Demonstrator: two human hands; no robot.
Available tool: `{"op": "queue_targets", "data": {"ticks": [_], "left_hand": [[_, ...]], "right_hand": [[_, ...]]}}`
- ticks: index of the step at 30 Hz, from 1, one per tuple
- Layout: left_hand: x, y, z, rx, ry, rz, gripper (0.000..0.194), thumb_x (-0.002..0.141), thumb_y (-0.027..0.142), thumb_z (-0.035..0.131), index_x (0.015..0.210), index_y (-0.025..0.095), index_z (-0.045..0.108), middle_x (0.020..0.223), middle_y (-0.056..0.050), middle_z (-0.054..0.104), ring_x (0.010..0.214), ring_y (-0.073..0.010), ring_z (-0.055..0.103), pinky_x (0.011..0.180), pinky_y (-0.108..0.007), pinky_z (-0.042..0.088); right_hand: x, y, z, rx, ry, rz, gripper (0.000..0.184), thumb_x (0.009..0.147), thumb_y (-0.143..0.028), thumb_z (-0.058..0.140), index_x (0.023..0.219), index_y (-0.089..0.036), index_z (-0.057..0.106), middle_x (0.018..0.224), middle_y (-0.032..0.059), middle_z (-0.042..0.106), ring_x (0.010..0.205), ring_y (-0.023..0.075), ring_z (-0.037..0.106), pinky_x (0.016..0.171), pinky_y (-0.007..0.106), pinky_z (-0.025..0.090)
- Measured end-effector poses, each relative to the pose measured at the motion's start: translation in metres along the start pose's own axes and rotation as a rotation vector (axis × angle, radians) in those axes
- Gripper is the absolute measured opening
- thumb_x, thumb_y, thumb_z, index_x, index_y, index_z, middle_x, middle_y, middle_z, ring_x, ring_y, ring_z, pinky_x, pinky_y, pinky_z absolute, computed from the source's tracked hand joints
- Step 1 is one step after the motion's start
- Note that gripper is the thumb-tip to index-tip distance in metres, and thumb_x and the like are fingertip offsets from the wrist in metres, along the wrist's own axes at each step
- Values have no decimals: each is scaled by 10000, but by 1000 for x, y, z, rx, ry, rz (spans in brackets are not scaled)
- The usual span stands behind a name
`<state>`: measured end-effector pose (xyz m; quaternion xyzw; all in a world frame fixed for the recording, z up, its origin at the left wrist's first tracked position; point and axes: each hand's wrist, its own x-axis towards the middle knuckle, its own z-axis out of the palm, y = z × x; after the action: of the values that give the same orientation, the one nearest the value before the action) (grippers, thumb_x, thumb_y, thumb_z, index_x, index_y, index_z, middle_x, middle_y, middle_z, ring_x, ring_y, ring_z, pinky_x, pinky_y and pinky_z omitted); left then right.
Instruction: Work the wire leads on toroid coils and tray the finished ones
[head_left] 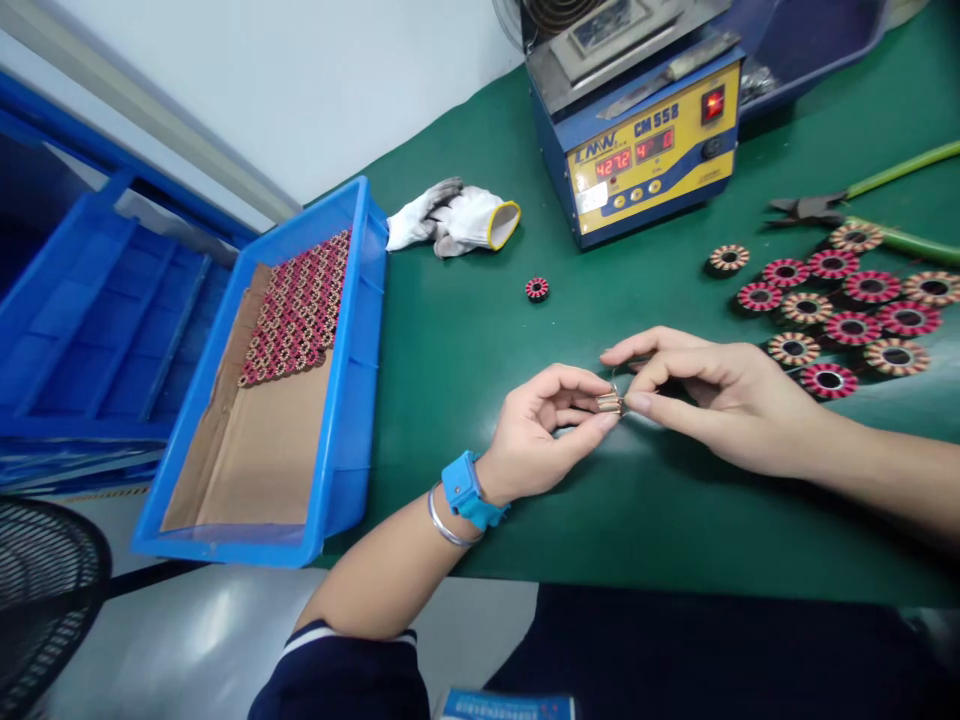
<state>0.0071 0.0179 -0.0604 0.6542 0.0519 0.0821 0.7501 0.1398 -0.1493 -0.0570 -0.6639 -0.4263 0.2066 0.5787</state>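
A small copper-wound core (609, 402) is lying sideways at the tips of the left thumb and fingers, its long axis apparently running left to right, one end pointing right. The left hand (541, 425) is gripping it and is the nearer; the right hand (731, 405), just beyond that right end, is seemingly pinching a thin wire (614, 378). Farther right, ring cores (840, 327) are resting near cutters (825, 207); a blue bin (346, 400) is standing left, a control unit (637, 190) far.
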Motion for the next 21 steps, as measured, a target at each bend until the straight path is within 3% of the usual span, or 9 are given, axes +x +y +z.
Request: {"op": "queue_targets", "data": {"ticks": [5, 11, 21], "left_hand": [[1, 0, -1, 23, 4, 67, 201, 863, 213, 790, 1008, 172, 658, 982, -48, 685, 884, -108, 703, 765, -174, 598], [-1, 1, 1, 62, 43, 5, 289, 852, 279, 807, 1057, 179, 628, 1027, -63, 682, 947, -147, 705, 805, -226, 614], [-2, 2, 1, 73, 67, -42, 385, 795, 272, 859, 1124, 170, 688, 1176, -86, 630, 1011, -175, 710, 854, -258, 641]], "right_hand": [[0, 6, -10, 144, 222, 56, 220, 858, -394, 779, 690, -267, 713, 1063, 47, 759, 1163, 291, 673, 977, 471, 555], [-2, 3, -1, 64, 55, 16, 126, 811, -384, 813, 861, -269, 798, 1180, 71, 741, 1154, 297, 697, 989, 462, 573], [-2, 3, 2, 10, 49, 12, 129, 865, -391, 761, 817, -279, 802, 1155, 70, 750, 1113, 289, 714, 938, 438, 594]]}}
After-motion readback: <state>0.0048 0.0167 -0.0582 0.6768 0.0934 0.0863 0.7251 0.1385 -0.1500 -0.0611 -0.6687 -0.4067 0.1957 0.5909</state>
